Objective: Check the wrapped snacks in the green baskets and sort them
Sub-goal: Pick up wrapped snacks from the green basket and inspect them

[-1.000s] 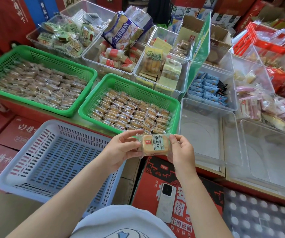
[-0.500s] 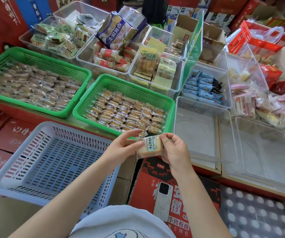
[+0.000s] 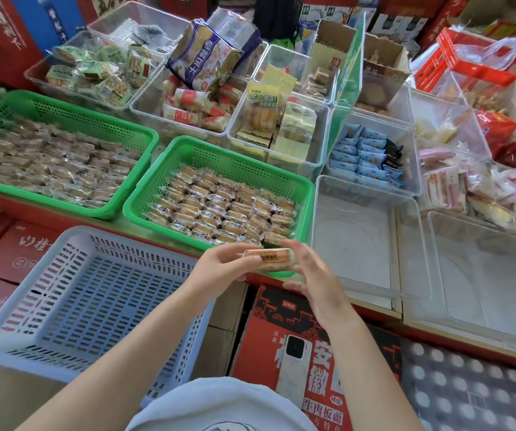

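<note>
An empty blue basket (image 3: 73,306) sits lowest left, two green baskets (image 3: 144,141) of wrapped snacks behind it on the counter (image 3: 132,223). The left hand (image 3: 219,269) pinches one wrapped snack (image 3: 267,259) edge-on; the right hand (image 3: 315,281) hovers beside it, fingers loose, holding nothing. This looks like the checking step; next, drop it into the proper basket.

The left basket (image 3: 64,119) runs off the frame's edge. The snack (image 3: 267,259) label is blurred; the right hand (image 3: 315,281) hides its end.
</note>
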A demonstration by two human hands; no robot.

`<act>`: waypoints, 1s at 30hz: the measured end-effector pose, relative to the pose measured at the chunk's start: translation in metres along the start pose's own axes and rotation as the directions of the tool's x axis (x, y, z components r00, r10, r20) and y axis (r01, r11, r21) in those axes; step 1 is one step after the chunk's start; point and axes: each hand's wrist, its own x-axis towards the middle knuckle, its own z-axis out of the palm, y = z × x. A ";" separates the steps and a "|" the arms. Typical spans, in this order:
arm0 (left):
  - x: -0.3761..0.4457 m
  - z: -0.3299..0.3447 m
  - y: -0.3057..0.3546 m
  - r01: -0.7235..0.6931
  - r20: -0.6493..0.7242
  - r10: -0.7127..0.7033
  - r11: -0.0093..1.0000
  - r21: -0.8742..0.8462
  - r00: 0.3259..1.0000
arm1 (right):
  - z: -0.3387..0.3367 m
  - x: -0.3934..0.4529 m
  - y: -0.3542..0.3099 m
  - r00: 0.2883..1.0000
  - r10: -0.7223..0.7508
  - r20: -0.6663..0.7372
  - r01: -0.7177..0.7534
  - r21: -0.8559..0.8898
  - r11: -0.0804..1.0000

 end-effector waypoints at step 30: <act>0.118 -0.008 -0.074 -0.201 0.219 -0.127 0.138 0.970 0.967 | 0.000 0.132 0.050 0.914 -0.395 -0.095 0.070 -0.921 0.383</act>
